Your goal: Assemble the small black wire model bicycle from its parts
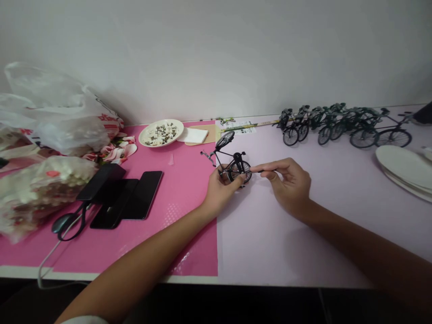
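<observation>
A small black model bicycle (226, 155) is tilted on its side over the seam between the pink and pale table covers. My left hand (222, 186) is closed on it near the rear wheel, thumb in front. My right hand (290, 184) pinches a thin dark piece (266, 171) between thumb and forefinger. Its left end reaches the edge of the rear wheel; whether it touches the wheel I cannot tell. The piece is too small to name.
Several model bicycles (364, 135) stand in a row at the back right, near white plates (405, 168). A dish (148, 139) of small bits stands at the back. Phones (143, 195), a black box (101, 182), a cable and plastic bags (67, 112) lie at the left.
</observation>
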### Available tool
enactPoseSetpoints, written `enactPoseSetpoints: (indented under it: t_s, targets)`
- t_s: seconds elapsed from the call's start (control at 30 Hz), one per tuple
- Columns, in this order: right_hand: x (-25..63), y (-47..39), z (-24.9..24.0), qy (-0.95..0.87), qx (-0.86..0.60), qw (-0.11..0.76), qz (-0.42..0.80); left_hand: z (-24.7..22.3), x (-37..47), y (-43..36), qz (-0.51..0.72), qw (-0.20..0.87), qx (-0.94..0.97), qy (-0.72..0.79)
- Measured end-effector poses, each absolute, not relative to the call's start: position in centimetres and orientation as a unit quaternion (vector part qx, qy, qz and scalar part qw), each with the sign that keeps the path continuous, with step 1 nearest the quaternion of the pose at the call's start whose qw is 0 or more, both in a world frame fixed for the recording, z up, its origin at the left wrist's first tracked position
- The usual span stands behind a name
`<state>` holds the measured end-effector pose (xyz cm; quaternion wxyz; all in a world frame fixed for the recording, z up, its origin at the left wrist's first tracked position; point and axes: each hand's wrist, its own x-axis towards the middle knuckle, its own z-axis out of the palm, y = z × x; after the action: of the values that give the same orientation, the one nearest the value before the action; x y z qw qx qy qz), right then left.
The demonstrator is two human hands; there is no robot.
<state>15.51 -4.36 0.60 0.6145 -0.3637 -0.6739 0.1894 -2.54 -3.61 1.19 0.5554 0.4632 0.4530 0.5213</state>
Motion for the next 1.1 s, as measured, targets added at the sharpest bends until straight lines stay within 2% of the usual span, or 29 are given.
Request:
enactPoseSetpoints:
  t_s: [1.1]
  targets:
    - [15.65,-4.15,0.32,-0.722,-0.311,0.605,0.131,0.71,-2.59,-3.37,0.522,0.56,0.473,0.436]
